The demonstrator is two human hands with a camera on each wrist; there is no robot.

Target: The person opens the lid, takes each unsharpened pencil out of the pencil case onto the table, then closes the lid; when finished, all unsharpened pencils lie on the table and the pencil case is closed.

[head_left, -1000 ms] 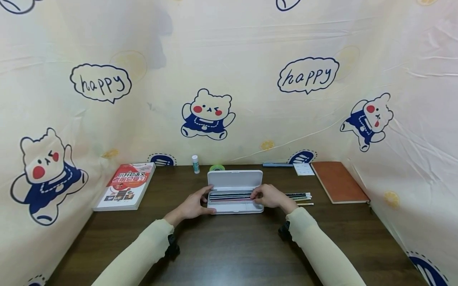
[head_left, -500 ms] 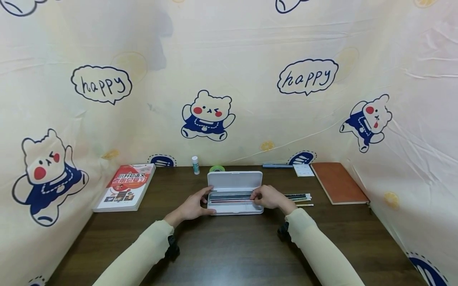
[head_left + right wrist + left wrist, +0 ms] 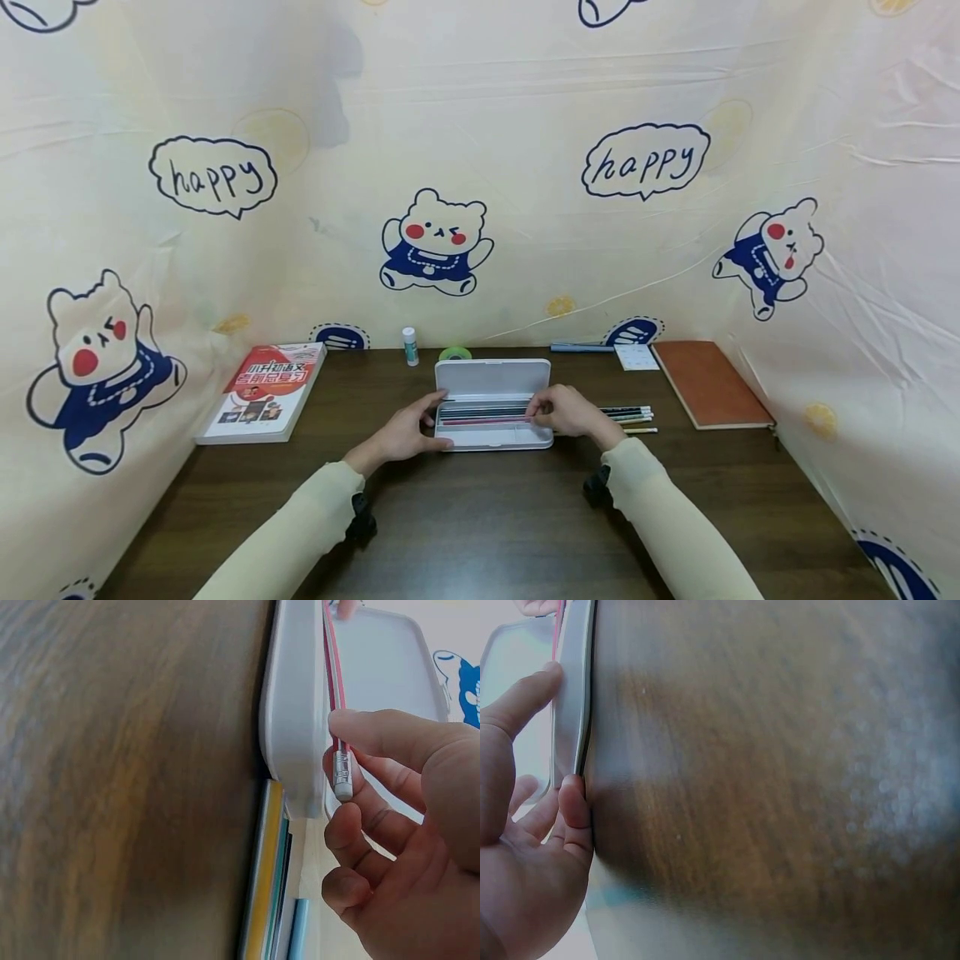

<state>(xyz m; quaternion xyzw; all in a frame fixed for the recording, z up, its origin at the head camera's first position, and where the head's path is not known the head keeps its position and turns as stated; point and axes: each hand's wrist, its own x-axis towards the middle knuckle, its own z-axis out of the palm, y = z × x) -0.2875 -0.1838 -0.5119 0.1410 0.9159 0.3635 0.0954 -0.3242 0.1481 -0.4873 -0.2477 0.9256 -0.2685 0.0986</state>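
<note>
An open white pencil case (image 3: 491, 385) lies mid-table with several pencils in its tray. My left hand (image 3: 433, 423) grips the case's left end, thumb on the front wall and index finger on the rim; the left wrist view shows that hand (image 3: 559, 731) on the case (image 3: 574, 690). My right hand (image 3: 537, 414) pinches the eraser end of a pink pencil (image 3: 483, 421) lying lengthwise in the tray. The right wrist view shows this hand (image 3: 341, 769) pinching the silver ferrule, with the pink pencil (image 3: 335, 675) running into the case (image 3: 300, 705).
Several loose pencils (image 3: 630, 417) lie just right of the case. A red book (image 3: 262, 390) sits far left and a brown notebook (image 3: 708, 382) far right. A glue stick (image 3: 409, 344), green tape roll (image 3: 454, 352), blue pen (image 3: 581, 347) and note card (image 3: 636, 355) line the back edge. Printed cloth walls three sides.
The right hand has shifted the pink pencil only slightly within the tray. The left hand has kept its hold on the case's left end.
</note>
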